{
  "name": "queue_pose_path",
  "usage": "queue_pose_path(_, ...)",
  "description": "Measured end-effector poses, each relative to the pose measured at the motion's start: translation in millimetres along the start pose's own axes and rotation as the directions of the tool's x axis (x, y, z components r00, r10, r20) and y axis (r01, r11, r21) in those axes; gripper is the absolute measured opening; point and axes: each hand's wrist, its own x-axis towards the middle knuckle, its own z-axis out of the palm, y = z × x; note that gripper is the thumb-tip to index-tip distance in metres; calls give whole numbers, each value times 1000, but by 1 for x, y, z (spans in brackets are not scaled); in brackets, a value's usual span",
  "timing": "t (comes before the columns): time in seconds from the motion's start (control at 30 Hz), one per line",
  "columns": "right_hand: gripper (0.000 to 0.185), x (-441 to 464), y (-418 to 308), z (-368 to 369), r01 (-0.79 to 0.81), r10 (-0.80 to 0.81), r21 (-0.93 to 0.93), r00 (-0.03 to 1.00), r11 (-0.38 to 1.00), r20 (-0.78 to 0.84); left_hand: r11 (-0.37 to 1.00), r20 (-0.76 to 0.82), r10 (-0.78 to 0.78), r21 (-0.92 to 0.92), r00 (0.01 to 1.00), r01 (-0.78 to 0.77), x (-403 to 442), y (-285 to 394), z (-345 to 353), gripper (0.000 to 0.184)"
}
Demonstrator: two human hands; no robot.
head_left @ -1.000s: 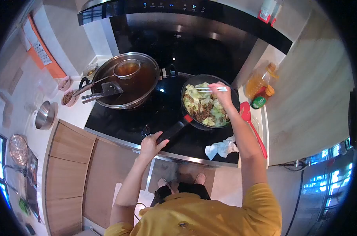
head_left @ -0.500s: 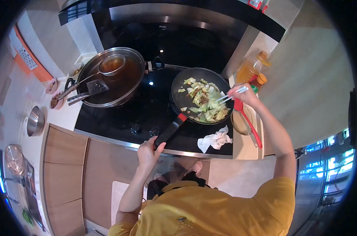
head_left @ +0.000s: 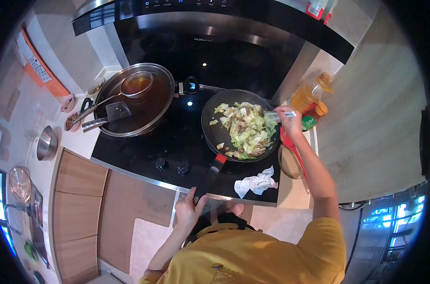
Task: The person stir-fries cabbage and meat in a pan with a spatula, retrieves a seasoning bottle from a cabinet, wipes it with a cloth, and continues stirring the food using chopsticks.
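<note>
My left hand [head_left: 190, 208] is closed round the end of the black handle of a frying pan [head_left: 212, 132], which rests on the right part of the black hob. Chopped cabbage with brown bits [head_left: 248, 128] lies mostly in the middle and right of the pan. At the pan's right rim, my right hand [head_left: 290, 121] holds light-coloured chopsticks [head_left: 283, 114], whose tips reach the cabbage and look blurred. Left of the pan stands a wide steel wok [head_left: 151, 120] of brown liquid, with a strainer [head_left: 136, 85] and a metal spatula [head_left: 117, 111] in it.
A crumpled white cloth [head_left: 256, 182] lies on the hob's front right. To the right are a glass lid [head_left: 289, 162], a red utensil [head_left: 298, 156], an oil bottle [head_left: 306, 98] and a smaller bottle [head_left: 310, 120]. A steel bowl [head_left: 47, 143] and small bowls stand left.
The cabbage, earlier lifted and gathered at the right, is spread wider across the pan. The pan handle and my left hand are nearer the hob's front edge. The camera view has shifted.
</note>
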Motion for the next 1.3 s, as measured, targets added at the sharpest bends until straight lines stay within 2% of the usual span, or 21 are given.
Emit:
queue_pose_path(0.1, 9, 31, 11, 41, 178, -181, 85, 983, 980, 26, 1000, 9, -12, -28, 1000, 12, 0, 1, -1, 47)
queue_pose_path(0.17, 11, 27, -7, 71, 321, -323, 40, 935, 946, 144, 998, 9, -35, -43, 999, 36, 0, 1, 2, 48)
queue_pose_path(0.3, 15, -20, -67, 76, 502, -541, 210, 726, 839, 425, 996, 25, -73, -40, 997, 74, -1, 2, 1, 51)
queue_pose_path(0.37, 14, -50, -102, 48, 434, -461, 176, 738, 884, 492, 996, 87, -92, -2, 992, 93, 1, 8, -8, 52)
queue_pose_path(0.43, 14, -73, -127, 14, 428, -465, 188, 761, 884, 453, 993, 148, -114, 29, 982, 111, 9, 9, -11, 53)
queue_pose_path(0.5, 14, -88, -119, 0, 330, -380, 189, 787, 925, 486, 975, 318, -172, -78, 932, 206, 16, 5, -14, 55)
queue_pose_path(0.53, 14, -92, -113, -8, 230, -297, 193, 806, 954, 512, 959, 312, -144, -191, 939, 210, 18, -3, -8, 54)
queue_pose_path(0.57, 14, -90, -95, -12, 230, -295, 187, 808, 955, 510, 959, 315, -139, -195, 939, 207, 20, -9, -4, 54)
queue_pose_path(0.63, 13, -76, -41, -13, 87, -151, 188, 921, 978, 358, 802, 524, -194, -401, 829, 442, 29, -13, -2, 50)
queue_pose_path(0.67, 13, -63, -26, -17, 82, -122, 149, 952, 985, 281, 733, 643, -218, -388, 734, 559, 33, -9, -9, 43)
queue_pose_path(0.83, 13, -32, -21, -49, 126, -125, 45, 992, 991, -21, 701, 648, -189, -437, 738, 563, 31, -17, -3, 32)
queue_pose_path(0.87, 13, -30, -21, -48, -4, 8, 85, 999, 996, -48, 662, 655, -162, -483, 738, 573, 29, -21, -1, 29)
queue_pose_path(0.9, 13, -27, -9, -42, -6, 10, 84, 999, 996, -49, 662, 657, -161, -482, 737, 574, 30, -18, -3, 29)
queue_pose_path(0.97, 13, -20, 35, -19, -160, 182, 249, 981, 955, -68, 664, 664, -167, -471, 728, 582, 32, -9, -9, 25)
queue_pose_path(1.0, 14, -24, 37, 4, -26, 59, 346, 994, 938, -87, 662, 660, -166, -477, 733, 579, 32, -8, -7, 25)
queue_pose_path(1.03, 14, -27, 40, 23, -7, 28, 317, 998, 948, -62, 655, 667, -180, -467, 723, 594, 33, -8, -7, 24)
queue_pose_path(1.07, 12, -35, 9, 33, 133, -135, 166, 991, 977, 4, 652, 675, -198, -451, 711, 609, 33, -9, -9, 23)
queue_pose_path(1.1, 12, -41, -21, 42, 106, -120, 218, 992, 970, 50, 658, 673, -201, -446, 712, 607, 33, -10, -10, 23)
queue_pose_path(1.17, 12, -56, -46, 45, 323, -335, 149, 940, 935, 65, 637, 681, -188, -464, 708, 616, 33, -9, -8, 25)
queue_pose_path(1.23, 11, -81, -90, 33, 339, -358, 138, 920, 931, 159, 620, 670, -228, -460, 707, 636, 33, 1, -13, 25)
queue_pose_path(1.3, 10, -101, -95, 34, 354, -418, 251, 864, 901, 280, 601, 654, -271, -459, 706, 655, 32, 0, -11, 24)
